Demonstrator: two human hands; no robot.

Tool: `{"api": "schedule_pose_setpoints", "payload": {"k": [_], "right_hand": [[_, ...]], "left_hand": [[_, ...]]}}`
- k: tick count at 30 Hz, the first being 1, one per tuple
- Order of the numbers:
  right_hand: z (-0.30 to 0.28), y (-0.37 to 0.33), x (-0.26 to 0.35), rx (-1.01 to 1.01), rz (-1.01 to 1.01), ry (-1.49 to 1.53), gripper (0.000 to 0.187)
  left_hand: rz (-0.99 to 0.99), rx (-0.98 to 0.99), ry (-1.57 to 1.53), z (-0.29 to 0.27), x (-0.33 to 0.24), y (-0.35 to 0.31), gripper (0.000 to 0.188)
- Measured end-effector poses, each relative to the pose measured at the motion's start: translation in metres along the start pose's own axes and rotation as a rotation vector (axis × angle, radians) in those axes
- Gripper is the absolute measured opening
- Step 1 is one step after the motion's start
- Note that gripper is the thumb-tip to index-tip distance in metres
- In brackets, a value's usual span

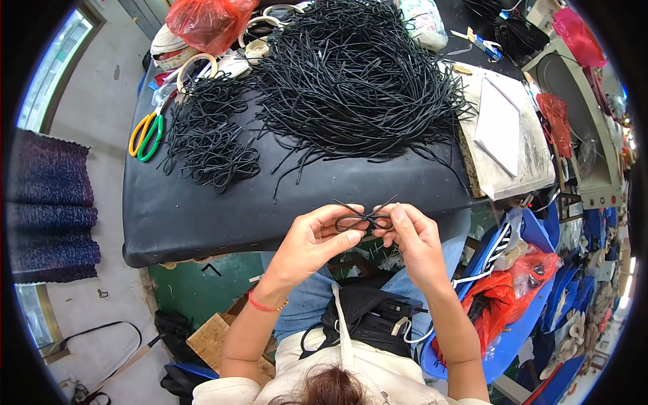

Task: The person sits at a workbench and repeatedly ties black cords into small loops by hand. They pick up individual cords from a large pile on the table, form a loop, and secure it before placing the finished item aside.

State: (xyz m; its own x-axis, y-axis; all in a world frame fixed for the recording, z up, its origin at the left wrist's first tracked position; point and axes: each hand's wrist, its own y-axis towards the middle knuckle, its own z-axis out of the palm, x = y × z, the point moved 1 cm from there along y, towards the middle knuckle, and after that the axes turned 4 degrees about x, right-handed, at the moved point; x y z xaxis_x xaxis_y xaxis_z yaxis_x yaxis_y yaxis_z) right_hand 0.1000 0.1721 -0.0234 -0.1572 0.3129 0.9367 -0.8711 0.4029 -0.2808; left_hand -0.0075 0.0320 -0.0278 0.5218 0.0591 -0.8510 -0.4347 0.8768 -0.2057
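Between my two hands, just off the table's near edge, is a thin black cord bow (pixel 365 218) with two loops and two loose ends pointing up. My left hand (pixel 322 237) pinches its left loop between thumb and fingers. The right loop is gripped the same way by my right hand (pixel 412 236). A large heap of loose black cords (pixel 358 88) covers the middle of the table beyond my hands. To its left lies a smaller pile of tied black cord bows (pixel 219 145).
Scissors (pixel 146 137) with yellow and green handles lie at the table's left. A worn board (pixel 533 155) with white paper (pixel 498 128) sits at the right. Red plastic bags (pixel 209 23) stand at the back left. Beside my right arm, a blue chair (pixel 432 358) holds more bags.
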Motion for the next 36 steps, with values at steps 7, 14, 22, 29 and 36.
{"api": "schedule_pose_setpoints", "payload": {"k": [7, 14, 22, 29, 36], "right_hand": [[0.012, 0.000, 0.004, 0.094, 0.009, -0.018, 0.015], [0.015, -0.002, 0.000, 0.081, -0.092, -0.107, 0.013], [0.022, 0.002, -0.005, 0.114, -0.091, -0.143, 0.015], [0.007, 0.042, 0.031, 0.079, -0.641, -0.982, 0.018], [-0.033, 0.091, 0.033, -0.224, -1.147, -1.563, 0.027]], "left_hand": [[0.126, -0.179, 0.003, 0.008, 0.008, -0.002, 0.017], [0.222, -0.316, 0.028, 0.018, 0.019, -0.001, 0.013], [0.219, -0.374, 0.036, 0.012, 0.023, -0.005, 0.011], [0.402, -0.795, 0.445, -0.040, -0.022, -0.013, 0.012], [0.648, -1.285, 1.526, -0.055, -0.063, -0.020, 0.028]]}}
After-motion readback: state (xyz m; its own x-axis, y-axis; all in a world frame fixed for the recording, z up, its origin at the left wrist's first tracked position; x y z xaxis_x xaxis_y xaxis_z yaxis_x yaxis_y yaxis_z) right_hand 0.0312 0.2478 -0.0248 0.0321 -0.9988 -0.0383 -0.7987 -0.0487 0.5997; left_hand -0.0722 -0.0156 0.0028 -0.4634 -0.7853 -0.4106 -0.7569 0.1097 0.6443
